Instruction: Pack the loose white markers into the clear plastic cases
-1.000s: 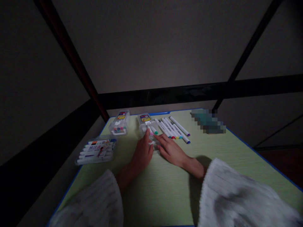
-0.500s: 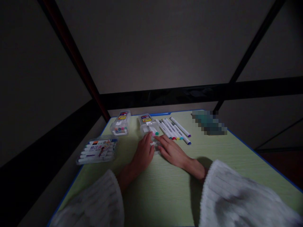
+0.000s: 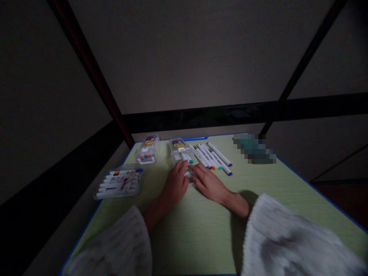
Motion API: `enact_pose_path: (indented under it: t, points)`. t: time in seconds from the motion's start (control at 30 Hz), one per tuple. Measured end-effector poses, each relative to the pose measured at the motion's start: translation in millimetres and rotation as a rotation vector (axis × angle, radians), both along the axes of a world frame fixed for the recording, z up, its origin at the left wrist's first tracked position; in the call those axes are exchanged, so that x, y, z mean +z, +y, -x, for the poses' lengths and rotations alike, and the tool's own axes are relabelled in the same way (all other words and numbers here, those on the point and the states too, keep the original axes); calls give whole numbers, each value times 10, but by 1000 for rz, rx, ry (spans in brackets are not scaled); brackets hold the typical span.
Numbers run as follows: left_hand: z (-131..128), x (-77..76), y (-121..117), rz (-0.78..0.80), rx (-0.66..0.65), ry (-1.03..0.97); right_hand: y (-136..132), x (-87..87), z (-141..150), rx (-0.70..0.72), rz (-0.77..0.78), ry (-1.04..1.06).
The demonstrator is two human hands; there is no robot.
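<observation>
A clear plastic marker case [image 3: 181,145] lies in the middle of the table, its hinged end flap folded down towards me. Inside it are at least two white markers [image 3: 185,157], one with a green end and one with a pink end. My left hand [image 3: 176,182] has its fingertips on the left of the flap, close to the pink end. From the right, my right hand [image 3: 211,184] bends its fingers over the flap's other side. Both hands grip the flap [image 3: 190,179] between them; their fingers hide most of it.
Several loose white markers [image 3: 211,157] with coloured ends lie right of the case. A second clear case [image 3: 147,148] stands at the back left, and a wider marker pack [image 3: 119,183] lies at the left edge. A blurred greenish item [image 3: 254,148] is at the far right. Walls enclose the table [image 3: 195,237].
The hands and the case stay nearly in place. The view has shifted very slightly, and the left fingers have moved a little at the case's opening.
</observation>
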State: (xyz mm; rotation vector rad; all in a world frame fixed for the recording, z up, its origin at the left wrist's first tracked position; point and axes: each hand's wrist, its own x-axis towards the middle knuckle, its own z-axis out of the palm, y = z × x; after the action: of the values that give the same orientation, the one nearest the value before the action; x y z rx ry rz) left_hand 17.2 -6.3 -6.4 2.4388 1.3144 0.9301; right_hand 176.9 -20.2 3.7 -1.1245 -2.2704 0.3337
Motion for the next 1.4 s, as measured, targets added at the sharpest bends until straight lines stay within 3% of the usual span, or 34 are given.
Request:
enact_pose_path:
  t: [0.83, 1.4]
  points:
    - [3, -90, 36, -42, 23, -172, -4, -7, -10, -23, -4, -3]
    - [31, -13, 8, -184, -5, -179, -41, 20, -14, -106, -58, -66]
